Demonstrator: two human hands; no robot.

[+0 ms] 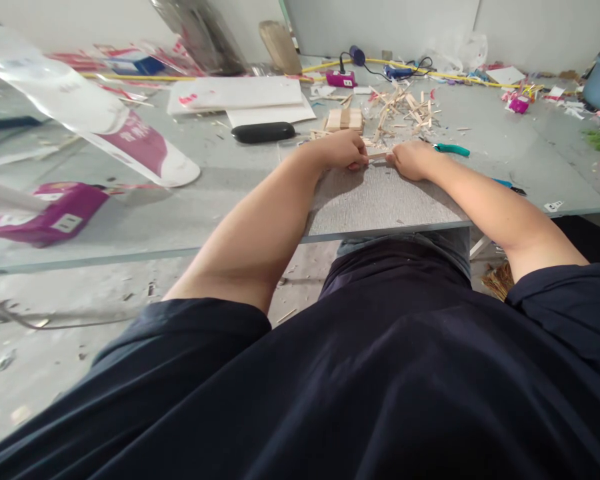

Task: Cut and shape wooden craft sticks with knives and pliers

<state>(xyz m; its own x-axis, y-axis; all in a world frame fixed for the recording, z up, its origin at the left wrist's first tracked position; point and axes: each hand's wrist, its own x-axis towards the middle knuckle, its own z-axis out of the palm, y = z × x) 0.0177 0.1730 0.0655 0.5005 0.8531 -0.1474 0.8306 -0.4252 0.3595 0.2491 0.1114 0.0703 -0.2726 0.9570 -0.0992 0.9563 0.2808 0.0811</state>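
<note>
"Wooden stick, right there in the action! Where's it sitting against the banded stack?"

"Just on the near side, a touch to the right, lying crosswise between two hands. And look, the left hand pinches one end, fingers curled in tight!"

"And the right hand?"

"Fingertips gripping the other end, knuckles bent! Whether the stick touches the textured grey surface below, I can't tell; that surface spreads out on the near side of the stack."

"Who's crowding the stack?"

"Loose sticks, a jumbled heap to its right! Further right and a little nearer, a teal-handled tool, its head close by the right hand."

"And left of the stack?"

"A black case, lying flat, with white sheets beyond and to the left. Straight behind the stack, a purple socket block; behind and right, a blue tool beside a dark looping cord!"
</note>
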